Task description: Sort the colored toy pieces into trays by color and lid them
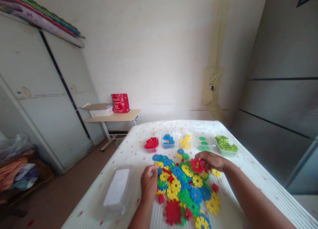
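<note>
Evidently, a red toothed piece [197,165] sits in the right grip [214,161].

You can't tell whether your left grip [149,183] holds anything; your right grip [214,160] has fingers partly behind the red toothed piece [197,165]; bottom edge crops the nearest yellow disc [202,223] and desk [86,210]; red bag [121,103] lettering too small to read.

Two hands, one left hand [149,183] and one right hand [213,161], share one surface [139,139] with five clear tubs [230,153], one clear container [130,181], one white rectangular item [116,188] and two large red toothed pieces [173,211]. Overlapping discs [184,196] appear to number several dozen. Beyond stand one red bag [120,103] and one white-sided box [100,112].
</note>
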Demonstrator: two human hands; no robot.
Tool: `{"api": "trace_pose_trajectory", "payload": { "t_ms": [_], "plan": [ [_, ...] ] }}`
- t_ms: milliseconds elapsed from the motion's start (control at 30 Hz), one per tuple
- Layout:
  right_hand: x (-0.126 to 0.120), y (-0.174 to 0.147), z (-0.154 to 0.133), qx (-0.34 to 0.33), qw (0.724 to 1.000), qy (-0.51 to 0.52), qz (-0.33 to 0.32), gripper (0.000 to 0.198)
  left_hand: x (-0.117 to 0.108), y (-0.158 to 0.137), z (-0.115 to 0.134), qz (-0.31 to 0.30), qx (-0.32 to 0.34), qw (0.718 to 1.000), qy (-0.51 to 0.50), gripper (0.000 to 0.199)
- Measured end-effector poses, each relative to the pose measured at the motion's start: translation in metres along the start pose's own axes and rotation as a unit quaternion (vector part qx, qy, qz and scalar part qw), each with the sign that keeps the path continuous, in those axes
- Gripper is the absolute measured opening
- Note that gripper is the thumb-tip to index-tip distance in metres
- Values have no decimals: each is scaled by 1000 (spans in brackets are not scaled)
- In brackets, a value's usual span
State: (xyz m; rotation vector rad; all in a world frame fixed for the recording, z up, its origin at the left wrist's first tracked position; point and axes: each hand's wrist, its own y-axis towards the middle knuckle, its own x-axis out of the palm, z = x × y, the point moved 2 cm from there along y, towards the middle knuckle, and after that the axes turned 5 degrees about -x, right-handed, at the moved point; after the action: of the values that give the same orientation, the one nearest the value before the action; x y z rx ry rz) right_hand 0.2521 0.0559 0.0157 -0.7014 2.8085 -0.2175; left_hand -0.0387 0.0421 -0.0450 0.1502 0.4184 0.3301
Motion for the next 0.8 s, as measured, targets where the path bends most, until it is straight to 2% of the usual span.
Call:
{"api": "trace_pose_trajectory", "payload": {
  "t_ms": [167, 367, 467, 533, 633, 733, 800],
  "plan": [
    [4, 0, -5, 52, 996, -60, 28, 51, 0, -1, 3, 5, 1, 1000, -7, 22],
    [6, 3, -8, 35, 986, -158, 34, 19, 1, -2, 4, 15, 10, 1000, -14, 21],
    [11, 2, -16, -10, 981, -189, 50, 11, 2, -2, 5, 20, 3, 1000, -17, 20],
    [18, 3, -29, -49, 978, -200, 47, 8, 3, -2, 5, 22, -5, 1000, -20, 19],
    [33, 16, -57, -88, 967, -227, 70, 18, 4, -3, 7, 21, -10, 1000, -18, 20],
    [53, 44, -92, -133, 939, -291, 129, 18, 3, -4, 10, 21, -11, 1000, -15, 20],
    [67, 69, -113, -146, 912, -357, 136, 19, 2, -5, 11, 21, -14, 1000, -16, 20]
  ]
}}
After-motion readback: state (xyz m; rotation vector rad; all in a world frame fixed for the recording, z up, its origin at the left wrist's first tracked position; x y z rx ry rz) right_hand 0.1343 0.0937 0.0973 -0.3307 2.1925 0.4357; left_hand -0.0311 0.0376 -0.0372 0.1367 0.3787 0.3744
